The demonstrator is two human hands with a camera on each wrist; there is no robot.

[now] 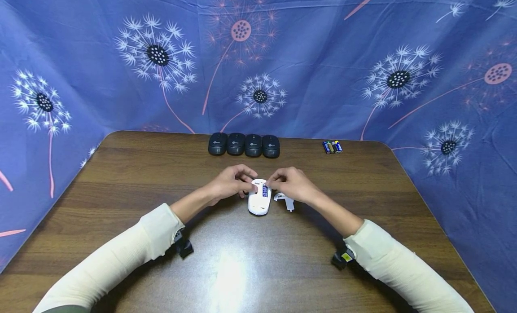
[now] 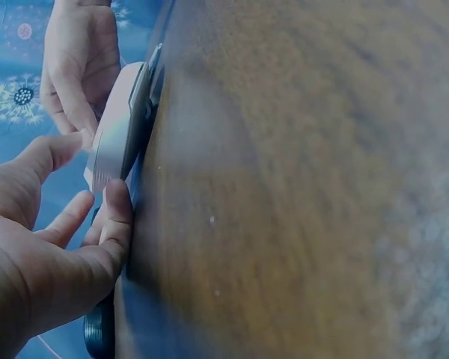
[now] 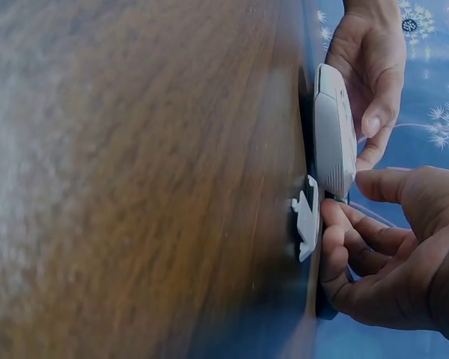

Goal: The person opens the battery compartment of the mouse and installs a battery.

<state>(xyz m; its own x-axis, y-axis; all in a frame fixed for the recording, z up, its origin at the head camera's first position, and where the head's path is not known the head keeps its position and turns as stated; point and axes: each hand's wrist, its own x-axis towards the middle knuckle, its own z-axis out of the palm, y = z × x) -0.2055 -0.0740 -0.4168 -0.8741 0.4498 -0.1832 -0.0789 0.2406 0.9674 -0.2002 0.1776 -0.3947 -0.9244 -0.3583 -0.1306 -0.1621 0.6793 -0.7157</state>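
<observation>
A white computer mouse (image 1: 258, 206) lies upside down on the table, its battery bay uncovered. Inside the bay sits a blue battery (image 1: 265, 191). My left hand (image 1: 228, 183) holds the mouse from the left, thumb on its upturned underside and fingers by its far end. From the right, my right hand (image 1: 294, 183) grips the mouse's far right edge, thumb tip beside the battery. Both thumbs show on top of the mouse (image 3: 331, 142) in the right wrist view. The loose white battery cover (image 1: 289, 202) lies just right of the mouse, below my right hand.
Several black mice (image 1: 253, 146) stand in a row at the table's back edge. A small group of batteries (image 1: 332, 147) lies farther right. Behind the brown wooden table (image 1: 161, 169) hangs a blue cloth (image 1: 307, 79) with dandelion prints.
</observation>
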